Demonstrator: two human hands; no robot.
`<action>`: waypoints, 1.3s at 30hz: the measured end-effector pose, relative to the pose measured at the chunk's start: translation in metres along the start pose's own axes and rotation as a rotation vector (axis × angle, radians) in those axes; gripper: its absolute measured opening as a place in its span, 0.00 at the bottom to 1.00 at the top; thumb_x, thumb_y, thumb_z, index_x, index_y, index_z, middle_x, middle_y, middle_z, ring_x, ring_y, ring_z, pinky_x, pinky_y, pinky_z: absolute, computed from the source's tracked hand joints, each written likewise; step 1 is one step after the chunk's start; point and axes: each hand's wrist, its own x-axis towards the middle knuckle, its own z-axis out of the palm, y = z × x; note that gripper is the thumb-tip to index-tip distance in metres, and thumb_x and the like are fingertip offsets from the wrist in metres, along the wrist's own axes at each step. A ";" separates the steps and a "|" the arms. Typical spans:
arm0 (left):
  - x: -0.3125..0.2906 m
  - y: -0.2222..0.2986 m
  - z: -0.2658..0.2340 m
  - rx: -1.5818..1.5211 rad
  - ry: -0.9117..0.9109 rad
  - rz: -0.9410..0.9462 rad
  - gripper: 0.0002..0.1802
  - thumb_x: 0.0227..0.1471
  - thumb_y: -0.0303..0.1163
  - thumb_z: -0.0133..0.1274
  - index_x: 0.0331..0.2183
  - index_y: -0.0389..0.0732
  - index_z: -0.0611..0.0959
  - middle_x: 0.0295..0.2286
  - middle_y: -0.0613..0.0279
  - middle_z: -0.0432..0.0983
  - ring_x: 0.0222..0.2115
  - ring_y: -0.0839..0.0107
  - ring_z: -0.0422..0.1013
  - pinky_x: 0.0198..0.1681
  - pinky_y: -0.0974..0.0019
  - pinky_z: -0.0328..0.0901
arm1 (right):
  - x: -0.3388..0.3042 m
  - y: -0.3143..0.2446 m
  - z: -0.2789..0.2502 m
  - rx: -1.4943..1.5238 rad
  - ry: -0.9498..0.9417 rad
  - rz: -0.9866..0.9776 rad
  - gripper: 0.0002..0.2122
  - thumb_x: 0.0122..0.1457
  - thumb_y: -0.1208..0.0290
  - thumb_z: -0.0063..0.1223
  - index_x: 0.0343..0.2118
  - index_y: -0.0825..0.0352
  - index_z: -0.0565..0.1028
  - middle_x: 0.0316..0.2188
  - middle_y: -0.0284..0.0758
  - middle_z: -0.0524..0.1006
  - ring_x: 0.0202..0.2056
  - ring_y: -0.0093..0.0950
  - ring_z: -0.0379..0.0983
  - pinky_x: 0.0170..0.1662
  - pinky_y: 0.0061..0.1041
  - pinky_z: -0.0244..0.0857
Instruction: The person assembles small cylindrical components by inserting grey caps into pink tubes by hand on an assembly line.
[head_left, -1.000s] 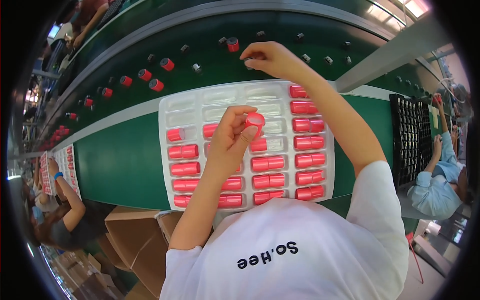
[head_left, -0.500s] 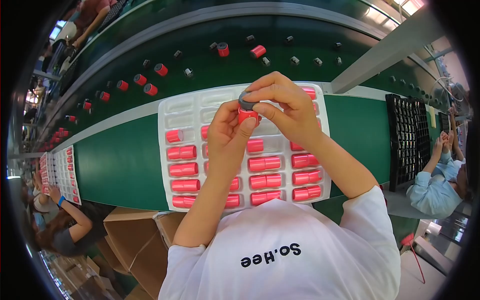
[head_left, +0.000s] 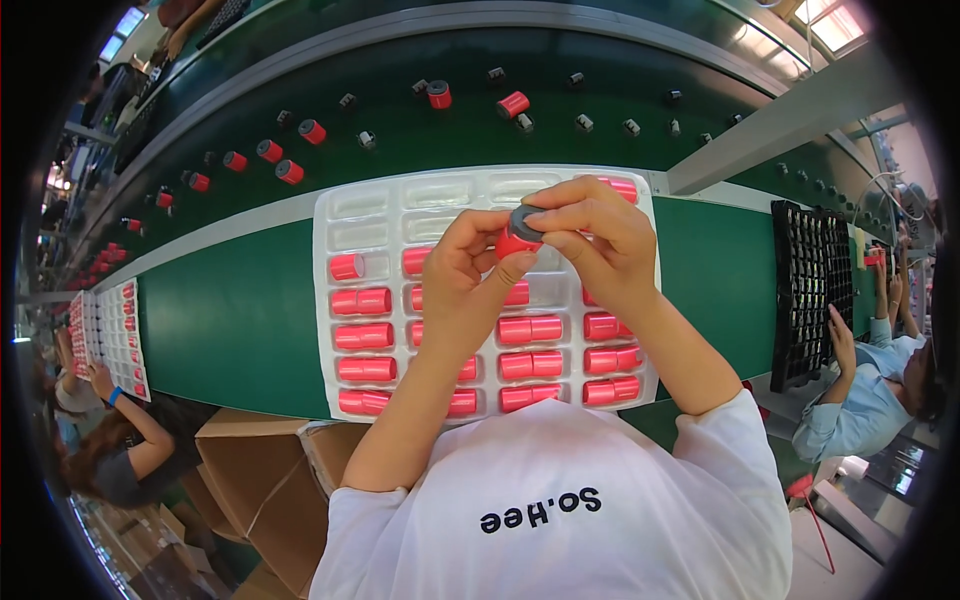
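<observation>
A short red cylinder with a dark grey ribbed cap is held up, tilted, over the middle of a white moulded tray. My left hand is closed round the red body, fingers on one side and thumb on the other. From the right, my right hand pinches the grey cap between thumb and fingers. Below both hands, red cylinders lie on their sides in the tray's compartments, most in long two-part shapes. My forearms and hands hide some middle compartments.
Beyond the tray, a green belt carries red cylinders with grey ends and small metallic parts. A grey post slants in at right, near a black tray and a co-worker. Another co-worker sits left, above cardboard boxes.
Both my hands and the capped red cylinder have moved a little right and nearer to me. Parts on the belt sit slightly farther left. The right co-worker's hand has come to the black tray.
</observation>
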 end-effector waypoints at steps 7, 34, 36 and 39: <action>0.001 -0.002 0.003 0.087 0.013 0.021 0.16 0.47 0.23 0.61 0.39 0.36 0.74 0.37 0.60 0.76 0.39 0.74 0.74 0.44 0.72 0.69 | -0.006 -0.002 0.003 -0.083 -0.013 0.045 0.05 0.54 0.78 0.57 0.34 0.68 0.77 0.38 0.40 0.78 0.35 0.29 0.75 0.37 0.23 0.69; 0.004 0.006 -0.037 0.295 -0.364 -0.202 0.16 0.58 0.30 0.50 0.47 0.39 0.70 0.41 0.56 0.73 0.43 0.67 0.72 0.46 0.66 0.66 | 0.086 0.106 0.023 -0.247 -0.335 0.389 0.09 0.54 0.74 0.54 0.38 0.66 0.72 0.30 0.36 0.74 0.34 0.27 0.73 0.41 0.21 0.67; 0.004 0.011 -0.033 0.097 -0.277 -0.265 0.16 0.59 0.30 0.48 0.49 0.40 0.69 0.41 0.56 0.73 0.44 0.67 0.71 0.48 0.67 0.66 | 0.078 0.075 0.004 0.050 -0.303 0.480 0.08 0.55 0.73 0.54 0.38 0.66 0.72 0.31 0.35 0.73 0.35 0.24 0.73 0.43 0.21 0.66; 0.009 0.004 -0.028 -0.298 -0.214 -0.296 0.19 0.62 0.33 0.44 0.53 0.40 0.67 0.43 0.53 0.73 0.47 0.64 0.71 0.53 0.67 0.64 | 0.065 0.046 -0.006 0.453 -0.225 0.524 0.08 0.56 0.72 0.54 0.37 0.65 0.71 0.33 0.32 0.72 0.37 0.21 0.71 0.46 0.20 0.65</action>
